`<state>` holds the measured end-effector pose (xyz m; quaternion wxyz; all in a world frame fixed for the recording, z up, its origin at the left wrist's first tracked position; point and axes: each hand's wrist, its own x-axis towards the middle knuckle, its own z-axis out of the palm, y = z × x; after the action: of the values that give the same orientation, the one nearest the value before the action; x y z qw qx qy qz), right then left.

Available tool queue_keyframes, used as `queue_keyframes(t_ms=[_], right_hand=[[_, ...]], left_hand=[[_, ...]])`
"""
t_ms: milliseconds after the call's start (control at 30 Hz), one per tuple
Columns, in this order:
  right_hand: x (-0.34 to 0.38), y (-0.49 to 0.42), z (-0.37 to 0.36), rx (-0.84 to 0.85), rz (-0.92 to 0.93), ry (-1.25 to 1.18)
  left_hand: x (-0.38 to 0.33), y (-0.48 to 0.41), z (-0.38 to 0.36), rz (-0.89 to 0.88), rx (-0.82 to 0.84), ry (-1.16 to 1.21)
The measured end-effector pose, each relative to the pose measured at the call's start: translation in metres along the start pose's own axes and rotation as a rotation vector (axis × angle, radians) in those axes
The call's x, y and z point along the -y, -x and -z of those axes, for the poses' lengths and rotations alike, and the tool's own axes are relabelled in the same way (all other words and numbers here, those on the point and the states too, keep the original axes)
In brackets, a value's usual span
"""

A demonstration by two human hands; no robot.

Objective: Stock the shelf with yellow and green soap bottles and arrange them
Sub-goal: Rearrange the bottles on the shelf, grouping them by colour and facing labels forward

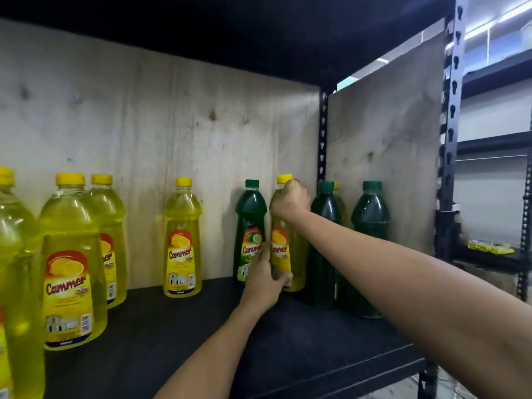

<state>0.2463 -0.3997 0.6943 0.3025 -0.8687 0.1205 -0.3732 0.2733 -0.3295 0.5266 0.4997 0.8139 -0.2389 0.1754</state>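
Person at the shelf [172, 341]: two arms in view, both bare along the whole visible forearm. Left hand [263, 280], just above the shelf board: bare skin to the wrist. Right hand [289, 201], higher above the shelf board: likewise bare. Forearms smooth, slender, wrists narrow.

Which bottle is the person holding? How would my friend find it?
Follow the black shelf to its right end, where the green bottles stand. Find the yellow bottle just right of the green bottle with the lime label. It is the only one being held: right hand round its neck, left hand low down.
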Motion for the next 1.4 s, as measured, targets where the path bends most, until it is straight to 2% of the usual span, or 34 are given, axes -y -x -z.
queue_keyframes(t_ms=[200, 333, 400, 567, 833, 1033, 1400], right_hand=[[0.026, 0.03, 0.052, 0.026, 0.151, -0.027], [0.048, 0.052, 0.066, 0.167, 0.233, -0.072], [0.055, 0.062, 0.064, 0.241, 0.238, -0.136], [0.07, 0.072, 0.041, 0.395, 0.219, -0.319], [0.095, 0.076, -0.013, 0.617, 0.265, -0.467], [0.1, 0.081, -0.04, 0.668, 0.314, -0.468], [0.091, 0.083, -0.039, 0.689, 0.381, -0.411]], left_hand=[[-0.017, 0.035, 0.034, 0.111, -0.049, 0.106], [-0.024, 0.065, 0.066, 0.1, -0.019, 0.144], [-0.021, 0.079, 0.083, 0.079, -0.029, 0.129], [-0.003, 0.099, 0.122, 0.106, -0.2, -0.013], [0.028, 0.11, 0.158, 0.25, -0.331, -0.123], [0.04, 0.108, 0.16, 0.343, -0.403, -0.133], [0.043, 0.11, 0.159, 0.391, -0.385, -0.156]])
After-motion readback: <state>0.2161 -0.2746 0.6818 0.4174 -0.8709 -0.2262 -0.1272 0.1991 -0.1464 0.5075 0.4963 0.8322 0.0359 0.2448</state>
